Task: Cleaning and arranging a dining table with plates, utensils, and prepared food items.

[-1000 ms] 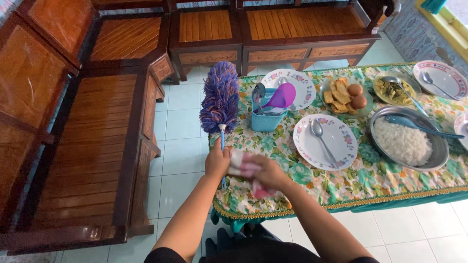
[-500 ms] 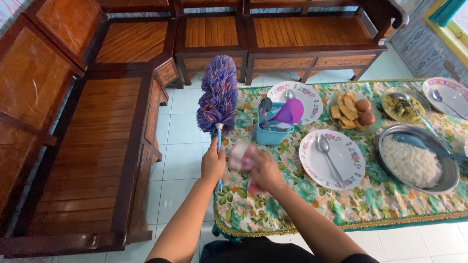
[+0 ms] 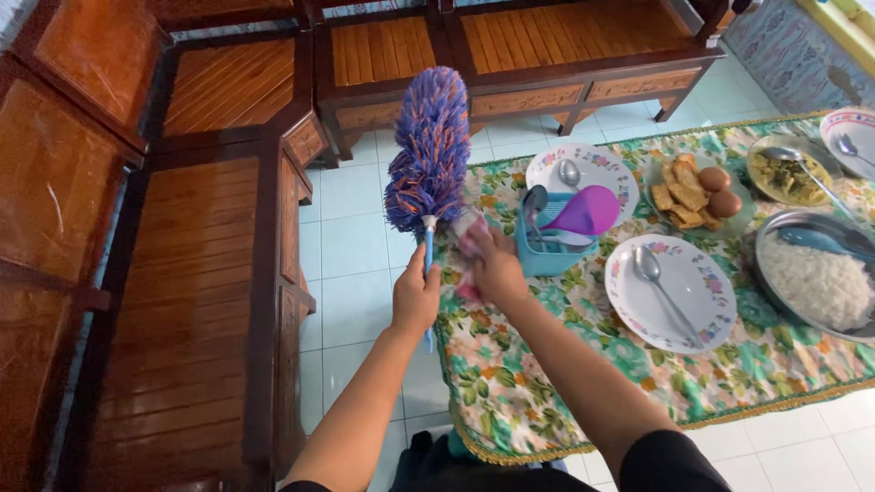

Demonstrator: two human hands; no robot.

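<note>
The feather duster (image 3: pixel 427 155), a fluffy purple-and-orange head on a thin blue handle, is standing upright over the near-left corner of the table (image 3: pixel 510 401), its head hanging above the tiled floor (image 3: pixel 351 237) just beside the table edge. The left hand (image 3: pixel 416 299) is closing around the blue handle below the head, fingers wrapped fully on it. The right hand (image 3: pixel 497 266) is clamping a pink-and-white cloth (image 3: pixel 470 239) and is pressing it against the base of the duster head, so the two hands are working close together but on separate things. The step in hand appears to be wiping the duster where the fibres meet the handle. The next move would, by judgement, call for a steady left grip while the cloth is being drawn along the fibres, with care that loosened dust is not falling toward the food. Just beside the right hand, a teal basket (image 3: pixel 547 251) is holding cutlery and a purple scoop (image 3: pixel 583 211). Beyond it, a floral plate (image 3: pixel 679 296) is carrying a spoon, a dish of fried pieces and eggs (image 3: pixel 697 189) is sitting near, and a metal bowl of rice (image 3: pixel 816 282) is lying well apart. Wooden benches (image 3: pixel 182 273) are lining the left and far sides.
</note>
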